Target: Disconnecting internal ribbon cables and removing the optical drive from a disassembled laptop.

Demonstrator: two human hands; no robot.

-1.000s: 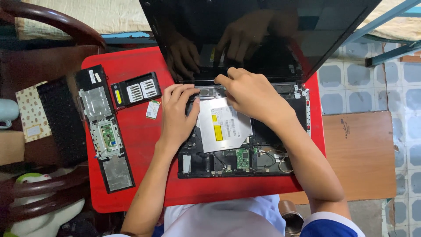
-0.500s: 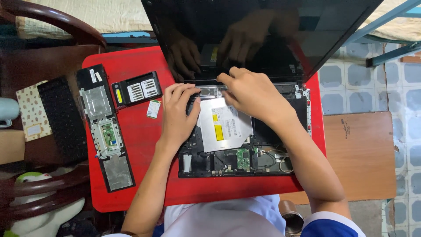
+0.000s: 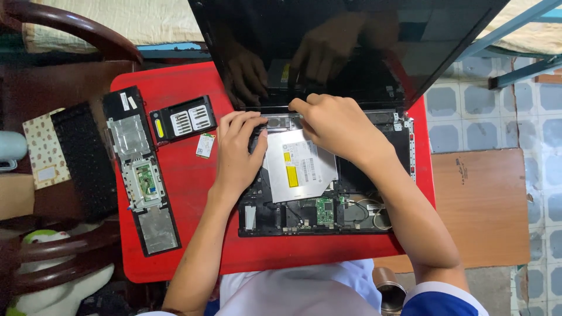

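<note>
I see the left hand (image 3: 237, 155) lying flat, fingers together, on the open laptop base (image 3: 322, 202) on the red table (image 3: 175, 246), and the right hand (image 3: 336, 126) curled, fingertips pinching at the hinge edge. Risk, as I judge it: a slip there could snag the loose wires (image 3: 369, 210) or tilt the silver drive (image 3: 298, 167), which carries a yellow strip and a white barcode label.

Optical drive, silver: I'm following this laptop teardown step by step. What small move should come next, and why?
Probably lift the optical drive out: it lies askew and loose in the open laptop base, while the left hand and right hand crowd the hinge edge above it.
</note>
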